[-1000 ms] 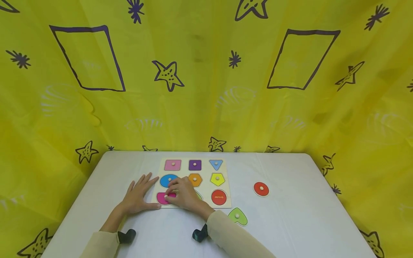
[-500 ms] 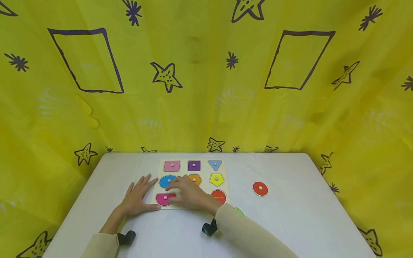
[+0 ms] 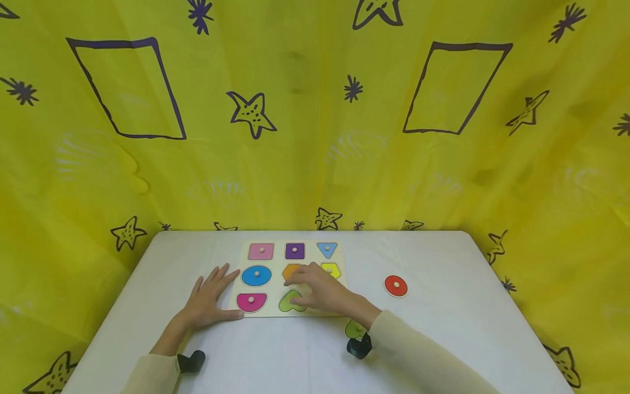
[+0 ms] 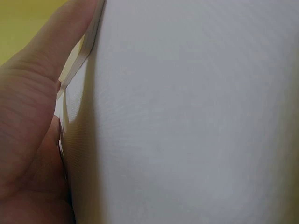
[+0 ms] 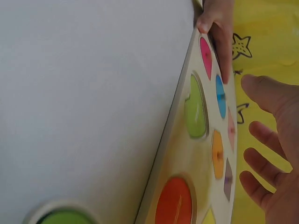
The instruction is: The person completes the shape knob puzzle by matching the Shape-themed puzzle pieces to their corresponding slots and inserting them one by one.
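Note:
A wooden knob-puzzle board (image 3: 273, 257) lies on the table. My left hand (image 3: 208, 301) rests at its left side, fingers spread and thumb along the near corner. Over the lower right of the board hovers my right hand (image 3: 322, 289), its fingers loosely bent and apart with nothing between them. The magenta half-circle piece (image 3: 252, 306) sits in its slot at the near left. Beside it the green heart slot (image 3: 287, 304) shows no knob. The red round slot (image 5: 174, 205) appears in the right wrist view; my right hand hides it in the head view.
A green heart piece (image 3: 353, 328) lies near the board's near right corner, partly behind the dark wrist mount (image 3: 359, 347). The red round piece (image 3: 394, 290) lies farther right on the white table (image 3: 443, 328). A yellow curtain (image 3: 305, 164) stands behind.
My right hand has let go of the magenta half-circle's knob and moved right across the board, uncovering the blue oval and the green heart slot. The left hand stays put.

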